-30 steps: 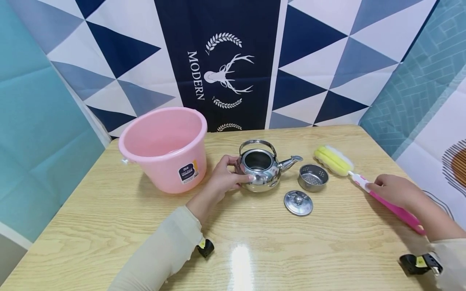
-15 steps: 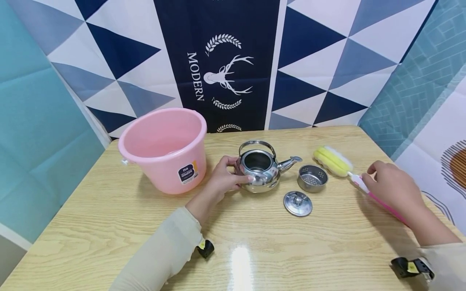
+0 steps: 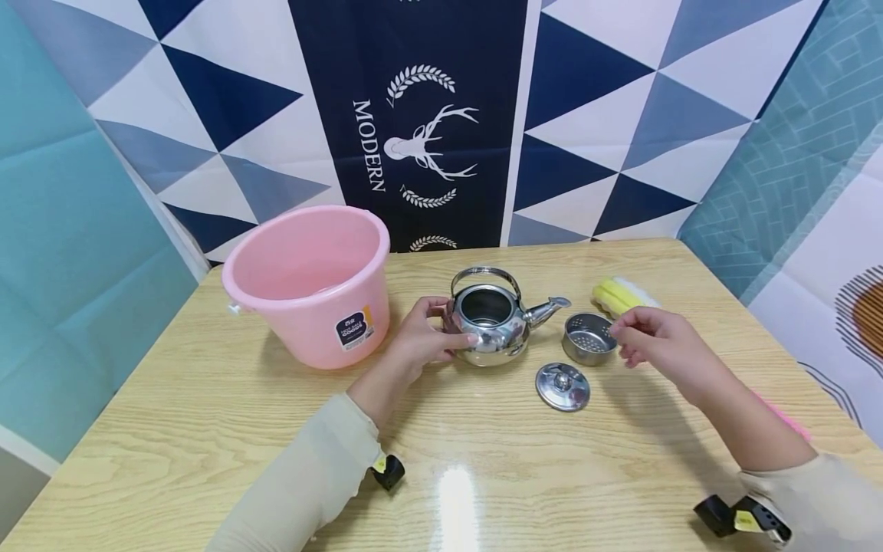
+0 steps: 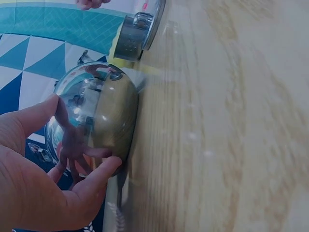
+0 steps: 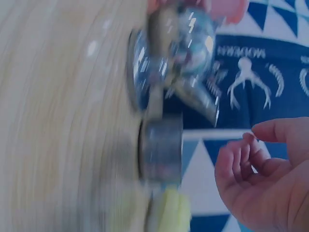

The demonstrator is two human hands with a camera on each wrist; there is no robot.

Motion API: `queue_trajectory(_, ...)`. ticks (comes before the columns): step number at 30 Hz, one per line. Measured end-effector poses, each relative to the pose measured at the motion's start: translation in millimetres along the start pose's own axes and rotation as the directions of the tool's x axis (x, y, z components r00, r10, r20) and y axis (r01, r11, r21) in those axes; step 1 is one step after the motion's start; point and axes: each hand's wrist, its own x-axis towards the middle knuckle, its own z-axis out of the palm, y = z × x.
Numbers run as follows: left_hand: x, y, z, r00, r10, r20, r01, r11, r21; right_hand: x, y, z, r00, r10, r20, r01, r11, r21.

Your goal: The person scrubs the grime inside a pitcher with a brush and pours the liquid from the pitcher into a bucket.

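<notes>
A shiny steel kettle (image 3: 493, 335), lidless and with its handle raised, stands on the table. My left hand (image 3: 424, 337) grips the side of its round body, thumb at the front and fingers behind; the left wrist view shows the fingertips on the kettle (image 4: 113, 111). Over the table by the perforated strainer basket (image 3: 586, 341) hovers my right hand (image 3: 662, 345), fingers loosely curled around nothing. In the right wrist view, the right hand (image 5: 263, 179) is apart from the basket (image 5: 161, 150). The kettle lid (image 3: 562, 387) lies in front of the basket.
A yellow-and-white sponge brush (image 3: 616, 295) lies behind the right hand, its handle mostly hidden by the arm. At the left stands a pink bucket (image 3: 369, 295). Patterned cloth (image 3: 421, 153) hangs behind the wooden table (image 3: 207, 429).
My right hand has let go of the brush handle and moved left toward the strainer basket. The brush stays on the table. My left hand keeps its hold on the kettle.
</notes>
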Motion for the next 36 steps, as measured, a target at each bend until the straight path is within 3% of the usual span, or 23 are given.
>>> queue_trajectory(2,-0.6,0.9,-0.6,1.000,-0.010,0.000,0.010,1.000,0.002,2.2,-5,6,0.997,0.019,0.077,-0.034,0.978,0.206)
queue_trajectory(4,-0.9,1.5,-1.4,1.000,-0.021,-0.002,0.021,1.000,0.004,4.0,-8,11,0.989,0.021,0.146,-0.076,0.920,0.384)
queue_trajectory(7,-1.4,2.0,-2.8,0.999,-0.040,0.004,0.040,0.999,-0.017,6.9,-14,20,0.975,0.029,0.219,-0.147,0.825,0.546)
queue_trajectory(9,-1.8,2.4,-4.0,0.999,-0.052,0.008,0.053,0.998,-0.040,9.7,-19,28,0.968,0.049,0.248,-0.193,0.777,0.600)
queue_trajectory(15,-1.0,5.4,-8.2,0.994,-0.096,0.060,0.105,0.983,-0.154,19.5,-30,52,0.941,0.209,0.265,-0.335,0.676,0.657)
queue_trajectory(21,3.9,8.7,-13.8,0.983,-0.132,0.126,0.161,0.951,-0.263,28.0,-40,73,0.909,0.321,0.266,-0.411,0.579,0.704)
queue_trajectory(26,7.5,9.7,-15.3,0.972,-0.183,0.147,0.219,0.930,-0.295,39.2,-47,85,0.885,0.378,0.273,-0.449,0.533,0.717)
queue_trajectory(31,11.3,10.5,-12.8,0.967,-0.203,0.152,0.242,0.920,-0.310,52.1,-48,92,0.867,0.427,0.259,-0.472,0.532,0.703)
queue_trajectory(36,13.1,11.1,-11.3,0.968,-0.200,0.154,0.239,0.921,-0.307,61.5,-47,94,0.859,0.448,0.249,-0.484,0.551,0.679)
